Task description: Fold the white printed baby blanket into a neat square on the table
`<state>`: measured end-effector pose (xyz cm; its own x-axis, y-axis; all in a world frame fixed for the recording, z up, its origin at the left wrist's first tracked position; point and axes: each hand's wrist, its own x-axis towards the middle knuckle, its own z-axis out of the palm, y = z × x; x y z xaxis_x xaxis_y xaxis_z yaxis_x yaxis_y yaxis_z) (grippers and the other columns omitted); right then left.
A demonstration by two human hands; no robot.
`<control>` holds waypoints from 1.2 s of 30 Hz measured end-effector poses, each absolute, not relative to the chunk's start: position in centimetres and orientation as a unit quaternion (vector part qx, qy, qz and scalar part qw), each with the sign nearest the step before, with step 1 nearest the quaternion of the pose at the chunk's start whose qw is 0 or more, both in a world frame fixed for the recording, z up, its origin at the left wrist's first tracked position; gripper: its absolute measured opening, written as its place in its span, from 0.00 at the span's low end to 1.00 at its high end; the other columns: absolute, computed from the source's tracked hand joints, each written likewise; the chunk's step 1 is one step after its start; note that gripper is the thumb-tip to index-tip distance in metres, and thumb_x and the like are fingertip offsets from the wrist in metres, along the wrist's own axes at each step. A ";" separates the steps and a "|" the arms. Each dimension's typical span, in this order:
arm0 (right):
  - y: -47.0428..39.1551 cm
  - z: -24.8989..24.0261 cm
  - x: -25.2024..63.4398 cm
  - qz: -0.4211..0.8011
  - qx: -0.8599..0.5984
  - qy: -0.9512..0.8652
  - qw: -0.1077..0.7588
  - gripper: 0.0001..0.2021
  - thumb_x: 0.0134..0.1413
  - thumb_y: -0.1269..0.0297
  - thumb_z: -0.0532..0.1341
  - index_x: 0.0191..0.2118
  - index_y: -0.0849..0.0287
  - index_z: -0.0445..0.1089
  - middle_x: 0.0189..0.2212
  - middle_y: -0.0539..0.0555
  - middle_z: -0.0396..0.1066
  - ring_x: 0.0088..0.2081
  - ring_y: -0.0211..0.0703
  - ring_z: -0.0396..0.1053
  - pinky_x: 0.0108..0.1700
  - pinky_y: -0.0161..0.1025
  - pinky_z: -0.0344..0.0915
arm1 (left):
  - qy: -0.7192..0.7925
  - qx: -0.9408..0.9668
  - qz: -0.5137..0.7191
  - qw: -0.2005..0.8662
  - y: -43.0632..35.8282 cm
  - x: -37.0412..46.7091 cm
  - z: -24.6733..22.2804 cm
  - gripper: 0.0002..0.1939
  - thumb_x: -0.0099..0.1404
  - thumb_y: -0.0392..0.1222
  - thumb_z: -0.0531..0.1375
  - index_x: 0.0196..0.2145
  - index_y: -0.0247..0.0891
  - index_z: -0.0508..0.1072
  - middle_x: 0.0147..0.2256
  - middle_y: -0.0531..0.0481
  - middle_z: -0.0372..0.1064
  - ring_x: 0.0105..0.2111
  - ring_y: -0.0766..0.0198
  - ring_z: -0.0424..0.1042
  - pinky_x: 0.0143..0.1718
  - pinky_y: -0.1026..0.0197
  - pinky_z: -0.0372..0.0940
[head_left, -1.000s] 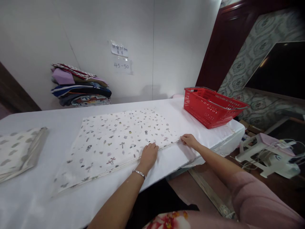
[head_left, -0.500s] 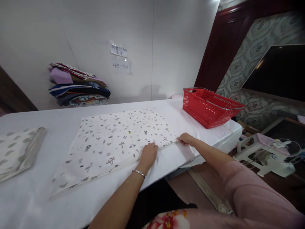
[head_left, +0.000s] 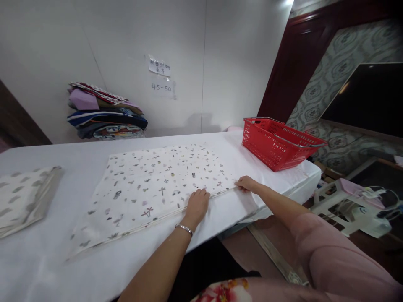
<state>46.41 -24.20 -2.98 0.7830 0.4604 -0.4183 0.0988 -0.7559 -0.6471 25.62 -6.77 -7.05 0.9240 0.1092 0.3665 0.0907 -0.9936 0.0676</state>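
Note:
A white cloth (head_left: 151, 180) printed with small palm trees, rainbows and animals lies flat and folded on the white-covered table. At its near right corner, my right hand (head_left: 247, 183) pinches the fabric between thumb and fingers. My left hand (head_left: 198, 204), with a silver bracelet on the wrist, is on the same near edge, further left. Its fingers are together and bent over the edge; the thumb is mostly hidden. Another folded cloth (head_left: 23, 197), white with grey-green spots, lies at the left edge of the view.
A red plastic basket (head_left: 277, 147) with metal handles stands at the table's right end. Several folded fabrics (head_left: 107, 115) are stacked at the back left against the wall. Paper labels (head_left: 161, 88) hang above. Right of the table is a white plastic stool (head_left: 343, 205).
The view has shifted very slightly. Both hands stay at the cloth's near edge, and the cloth lies as before.

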 end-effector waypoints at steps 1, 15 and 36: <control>-24.2 -3.1 46.5 0.290 -0.894 -0.159 0.304 0.14 0.53 0.63 0.59 0.20 0.60 0.60 0.15 0.47 0.63 0.14 0.30 0.57 0.16 0.29 0.48 | 0.050 0.981 0.188 0.024 -6.8 25.6 -7.1 0.09 0.63 0.31 0.51 0.37 0.38 0.69 0.41 0.46 0.66 0.42 0.57 0.63 0.41 0.55 0.59; -23.9 -3.5 46.5 0.249 -0.915 -0.196 0.249 0.08 0.48 0.66 0.60 0.22 0.60 0.62 0.12 0.46 0.60 0.15 0.31 0.56 0.20 0.30 0.52 | 0.052 0.981 0.182 0.028 -6.9 25.4 -6.9 0.08 0.63 0.32 0.51 0.36 0.37 0.69 0.39 0.47 0.67 0.40 0.58 0.63 0.40 0.55 0.59; -25.8 -3.3 43.9 -0.030 -0.868 -0.470 0.156 0.06 0.56 0.68 0.55 0.34 0.58 0.69 0.37 0.54 0.68 0.41 0.41 0.63 0.40 0.35 0.57 | 0.043 0.985 0.159 0.046 -7.2 25.1 -5.8 0.10 0.65 0.33 0.50 0.37 0.37 0.70 0.38 0.47 0.67 0.41 0.58 0.63 0.40 0.56 0.58</control>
